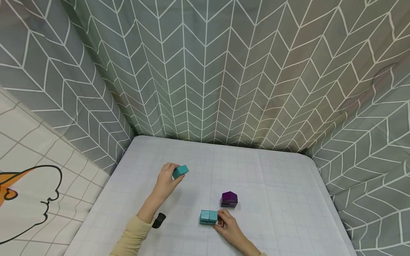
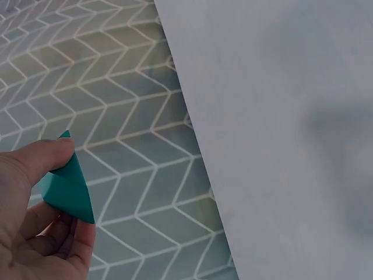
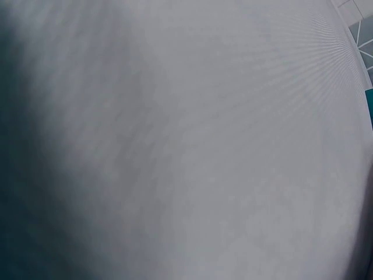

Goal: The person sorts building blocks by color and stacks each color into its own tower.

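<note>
My left hand (image 1: pixel 166 180) pinches a teal block (image 1: pixel 180 171) above the far left part of the table. In the left wrist view this teal block (image 2: pixel 69 186) shows a wedge-like pointed shape between thumb and fingers. My right hand (image 1: pixel 229 227) is low at the table, its thumb and finger gripping the right end of a teal block stack (image 1: pixel 205 217). Two square tops sit side by side there, with a seam running below them. Behind that stack stands a purple block piece (image 1: pixel 229 199) with a peaked top. The right wrist view is mostly blurred white cloth.
A white-covered table (image 1: pixel 272 199) fills the lower middle. Next to the left sleeve lies a black object (image 1: pixel 158 220), partly hidden by it. Patterned grey curtains (image 1: pixel 205 71) hang along the back and right edges, and a white tiled-pattern cloth (image 1: pixel 38 149) borders the left.
</note>
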Tool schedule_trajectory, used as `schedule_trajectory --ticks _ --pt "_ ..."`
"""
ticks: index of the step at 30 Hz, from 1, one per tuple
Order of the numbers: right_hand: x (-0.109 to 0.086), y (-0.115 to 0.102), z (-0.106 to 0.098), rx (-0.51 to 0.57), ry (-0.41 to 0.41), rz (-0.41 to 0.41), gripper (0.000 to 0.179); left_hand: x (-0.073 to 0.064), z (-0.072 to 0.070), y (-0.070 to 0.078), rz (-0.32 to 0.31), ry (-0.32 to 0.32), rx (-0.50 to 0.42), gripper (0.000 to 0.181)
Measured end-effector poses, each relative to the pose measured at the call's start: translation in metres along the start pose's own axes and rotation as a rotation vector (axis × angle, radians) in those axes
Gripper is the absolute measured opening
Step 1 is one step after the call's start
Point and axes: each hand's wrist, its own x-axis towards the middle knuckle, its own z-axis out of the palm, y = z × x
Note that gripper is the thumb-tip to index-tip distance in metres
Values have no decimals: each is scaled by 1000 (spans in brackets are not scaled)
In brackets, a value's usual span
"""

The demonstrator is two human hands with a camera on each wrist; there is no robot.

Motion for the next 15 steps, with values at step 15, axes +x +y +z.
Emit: schedule_trajectory --ticks 15 --pt "2 -4 -1 5 -13 26 33 -7 24 35 76 -91 -14 32"
